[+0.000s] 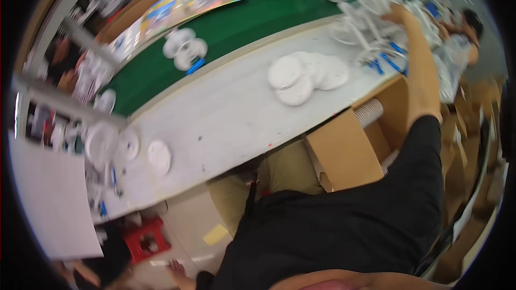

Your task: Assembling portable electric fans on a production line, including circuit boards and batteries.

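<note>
My right arm stretches to the far right of the bench. There my right hand (399, 15) is at a heap of white fan-like parts (371, 1), its fingertips among them; blur hides whether they grip one. White stands with blue-tipped wires (384, 63) lie just below that heap. Down at the lower left, beside my black sleeve, my left hand (178, 272) hangs low over the floor. Its fingers look apart, and I see nothing in them. Several round white discs (287, 72) lie overlapping on the white bench, left of the heap.
A green conveyor belt (242, 24) runs behind the bench (226, 123), carrying white fan parts (185, 48). An open cardboard box (346, 153) with stacked white pieces stands against the bench edge. A red stool (148, 239) is at lower left. Other people (465, 37) sit nearby.
</note>
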{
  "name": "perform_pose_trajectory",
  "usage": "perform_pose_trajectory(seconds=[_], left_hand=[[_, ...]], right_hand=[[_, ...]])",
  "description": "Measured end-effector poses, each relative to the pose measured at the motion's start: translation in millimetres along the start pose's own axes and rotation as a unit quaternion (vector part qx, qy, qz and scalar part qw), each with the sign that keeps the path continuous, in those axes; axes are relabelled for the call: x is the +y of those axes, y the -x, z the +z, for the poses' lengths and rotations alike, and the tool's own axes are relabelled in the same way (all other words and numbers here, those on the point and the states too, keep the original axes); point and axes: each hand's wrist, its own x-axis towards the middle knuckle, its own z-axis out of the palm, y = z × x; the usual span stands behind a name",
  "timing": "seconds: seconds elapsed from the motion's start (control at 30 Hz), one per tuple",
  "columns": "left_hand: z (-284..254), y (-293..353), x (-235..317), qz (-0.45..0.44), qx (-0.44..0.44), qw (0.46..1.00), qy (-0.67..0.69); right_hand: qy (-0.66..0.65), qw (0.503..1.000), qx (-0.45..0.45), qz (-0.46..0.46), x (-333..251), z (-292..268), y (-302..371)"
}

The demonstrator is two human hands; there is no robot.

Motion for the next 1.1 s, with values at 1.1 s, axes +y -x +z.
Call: perform_pose_trajectory(seconds=[1.1], left_hand=[[61.3, 352.6, 484.7, 0.739, 0.098, 0.636, 0.199]], right_hand=[[-0.397, 0.839, 0.008, -0.371, -486.3, 89.9, 83.7]])
